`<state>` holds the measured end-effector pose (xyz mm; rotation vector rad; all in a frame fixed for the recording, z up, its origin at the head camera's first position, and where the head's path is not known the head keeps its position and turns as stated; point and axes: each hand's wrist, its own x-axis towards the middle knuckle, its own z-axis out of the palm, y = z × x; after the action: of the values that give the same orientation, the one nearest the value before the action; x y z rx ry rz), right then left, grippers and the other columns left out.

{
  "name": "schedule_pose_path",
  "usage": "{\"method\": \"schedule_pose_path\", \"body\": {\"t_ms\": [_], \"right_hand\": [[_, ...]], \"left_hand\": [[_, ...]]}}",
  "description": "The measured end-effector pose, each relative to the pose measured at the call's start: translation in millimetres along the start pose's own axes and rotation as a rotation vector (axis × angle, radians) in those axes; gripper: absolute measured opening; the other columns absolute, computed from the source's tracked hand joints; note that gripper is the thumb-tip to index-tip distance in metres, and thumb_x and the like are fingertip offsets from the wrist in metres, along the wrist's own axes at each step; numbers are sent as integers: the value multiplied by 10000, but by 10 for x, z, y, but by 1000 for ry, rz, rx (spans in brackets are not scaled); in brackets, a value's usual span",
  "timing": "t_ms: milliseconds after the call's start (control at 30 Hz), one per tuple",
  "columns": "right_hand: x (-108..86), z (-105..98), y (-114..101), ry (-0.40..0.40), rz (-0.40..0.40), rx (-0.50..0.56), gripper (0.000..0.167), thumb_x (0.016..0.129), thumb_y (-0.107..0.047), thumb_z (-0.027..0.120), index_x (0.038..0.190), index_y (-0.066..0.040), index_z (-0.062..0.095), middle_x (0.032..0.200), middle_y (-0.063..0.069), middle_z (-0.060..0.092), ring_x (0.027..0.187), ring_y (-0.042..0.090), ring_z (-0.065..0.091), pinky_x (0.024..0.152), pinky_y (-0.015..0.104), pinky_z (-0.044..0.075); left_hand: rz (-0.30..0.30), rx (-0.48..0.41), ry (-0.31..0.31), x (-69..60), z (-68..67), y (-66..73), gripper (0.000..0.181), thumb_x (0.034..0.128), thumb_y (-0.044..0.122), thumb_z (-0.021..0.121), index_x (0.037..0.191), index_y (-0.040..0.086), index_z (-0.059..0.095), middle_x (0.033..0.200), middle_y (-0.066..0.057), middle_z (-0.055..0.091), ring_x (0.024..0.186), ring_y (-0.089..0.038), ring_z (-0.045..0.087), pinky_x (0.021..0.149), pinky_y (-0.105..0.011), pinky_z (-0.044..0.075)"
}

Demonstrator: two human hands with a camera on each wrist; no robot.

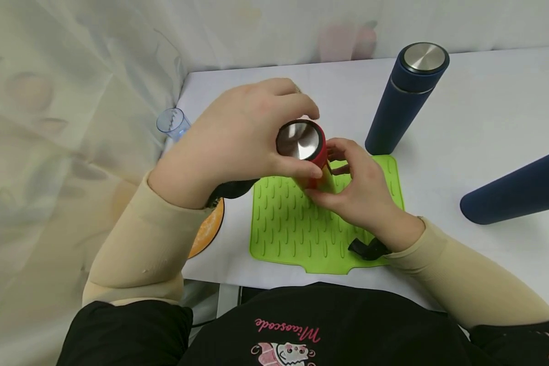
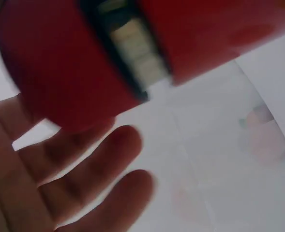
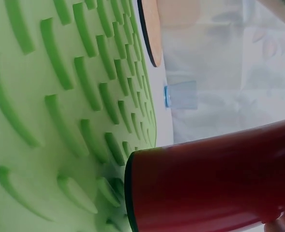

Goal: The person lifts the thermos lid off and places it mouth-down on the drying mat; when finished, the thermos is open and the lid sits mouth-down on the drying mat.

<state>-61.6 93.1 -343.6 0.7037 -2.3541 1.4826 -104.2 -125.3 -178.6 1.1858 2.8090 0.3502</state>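
A red thermos bottle point(image 3: 205, 179) with a brushed-steel disc on its lid point(image 1: 299, 141) stands over the green ridged mat point(image 1: 283, 223). Its dark-rimmed base is at the mat's surface in the right wrist view. From above, my left hand point(image 1: 251, 132) grips the lid, thumb on the near side and fingers on the far side. A shiny metal band shows between the red lid point(image 2: 55, 63) and the body in the left wrist view, where several fingers point(image 2: 118, 150) are spread beneath the lid. My right hand point(image 1: 366, 190) holds the bottle's body from the right.
One navy thermos point(image 1: 402, 101) stands behind the mat, and a second navy thermos point(image 1: 521, 185) is at the right edge. A clear bluish cup point(image 1: 171, 122) sits at the left, with an orange round item point(image 1: 208, 229) partly behind my left arm.
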Motion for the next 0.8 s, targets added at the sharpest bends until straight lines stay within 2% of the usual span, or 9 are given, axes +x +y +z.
{"method": "schedule_pose_path", "body": {"t_ms": [133,233,333,433,500,567,667,733,800], "right_hand": [[-9,-2,11,-5,11,6,799,771,-94,986,1443,35,571,1339,167,706,1198,291,715,896,463,658],[-12,-8,17,-14,9,13,818,761,-73,986,1453,37,565,1351,168,704,1215,296,712,903,469,660],[-8,-10,17,-21,7,13,825,755,-73,991,1456,33,570,1354,160,703,1221,288,708,911,457,659],[-2,-2,13,-26,7,13,809,763,-84,988,1451,25,579,1347,147,707,1212,273,708,908,446,656],[-3,4,11,-27,10,13,794,768,-93,986,1445,18,585,1339,138,711,1204,265,710,903,445,654],[-6,4,10,-29,12,11,789,773,-95,984,1445,15,585,1340,135,712,1204,264,710,903,451,653],[-6,-3,19,-30,10,3,798,774,-97,987,1449,20,577,1344,146,711,1204,276,712,899,461,657],[-2,-10,30,-29,7,-5,812,772,-98,989,1457,26,570,1345,156,709,1202,285,713,897,462,661],[0,-15,38,-29,6,-10,813,768,-94,991,1453,30,571,1349,160,707,1205,290,713,896,465,664]], "left_hand": [[171,-36,-68,-42,-31,-88,716,852,344,984,1489,200,691,1502,5,641,1360,-180,605,1096,-394,551],[278,-63,-100,-65,-38,-157,616,886,121,919,1462,194,716,1539,-4,630,1414,-179,580,1117,-380,541],[287,-76,-80,-65,-41,-163,497,906,116,893,1380,184,759,1432,-2,671,1306,-167,620,1052,-353,559],[216,-78,-46,-53,-44,-113,444,909,256,925,1316,163,775,1286,-3,684,1138,-167,647,968,-358,570],[169,-37,-22,-45,-31,-82,482,907,389,931,1297,159,766,1203,-3,672,1029,-162,640,903,-343,567],[136,-5,-13,-46,-20,-60,563,893,494,926,1308,154,754,1175,-15,665,992,-177,632,883,-356,565],[156,-1,-33,-66,-15,-67,623,881,458,946,1387,159,738,1315,-35,681,1141,-207,648,980,-396,571],[188,-35,-76,-85,-33,-88,624,889,314,955,1454,192,720,1471,-40,655,1319,-224,613,1075,-428,551],[236,-69,-105,-92,-38,-120,593,907,149,909,1467,189,720,1564,-57,619,1417,-248,575,1125,-442,529]]}}
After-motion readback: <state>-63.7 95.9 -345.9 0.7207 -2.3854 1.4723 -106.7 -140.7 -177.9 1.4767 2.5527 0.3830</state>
